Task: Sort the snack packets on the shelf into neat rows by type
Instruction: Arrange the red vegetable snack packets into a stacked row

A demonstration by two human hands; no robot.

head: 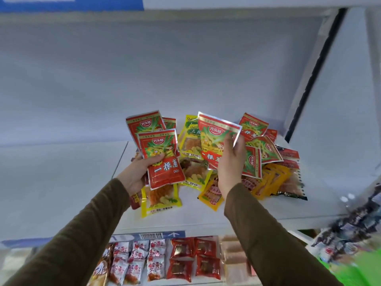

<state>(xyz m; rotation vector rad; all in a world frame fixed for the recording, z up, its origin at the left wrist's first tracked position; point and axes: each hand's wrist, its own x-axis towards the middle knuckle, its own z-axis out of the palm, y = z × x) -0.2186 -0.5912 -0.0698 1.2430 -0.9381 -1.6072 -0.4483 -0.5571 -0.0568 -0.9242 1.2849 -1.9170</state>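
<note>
The white shelf (237, 211) carries a mixed heap of snack packets (268, 178) toward its right rear, red, yellow and orange types overlapping, none yet in rows. Left of the heap and raised above it, the left hand (134, 176) holds at least 2 red packets (158, 145) fanned together, thumb curled over the front face, fingers behind. Over the heap's middle, the right hand (231, 162) pinches 1 more red packet (216, 133) at its right edge, fingers (232, 141) on the front face. Judged by appearance, these are light, thin foil pouches, pliable and glossy, likely to slide against each other; the flat sealed borders offer the firmest hold, and stacked packets need squaring before release.
</note>
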